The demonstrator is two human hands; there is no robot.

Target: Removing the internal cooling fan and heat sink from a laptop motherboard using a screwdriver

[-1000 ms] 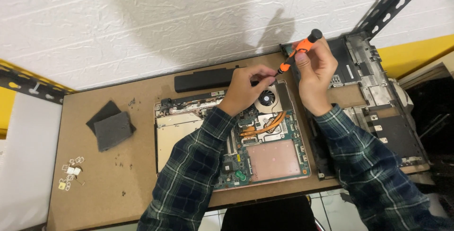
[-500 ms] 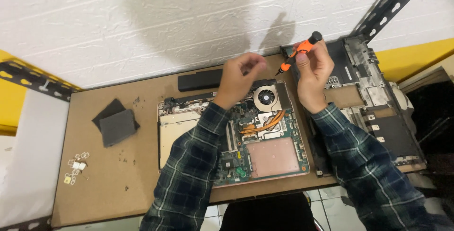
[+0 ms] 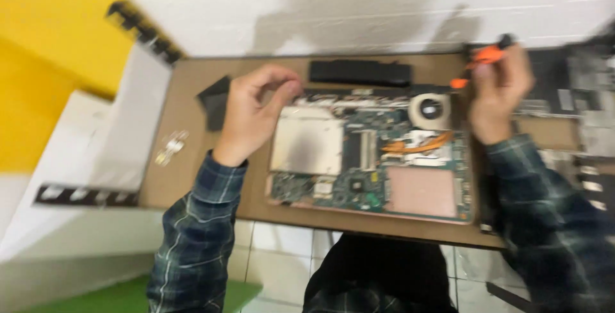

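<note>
- Here the right hand (image 3: 498,95) is closed round an orange screwdriver (image 3: 482,58), which slants from upper right down to lower left, tip toward the round fan (image 3: 430,109).
- The opened laptop (image 3: 371,159) lies long side left to right on the brown board (image 3: 192,178), between both hands.
- The left hand (image 3: 251,113) hovers at the laptop's left edge, fingers pinched; whether it holds anything I cannot tell.
- The right hand is nearer the fan.
</note>
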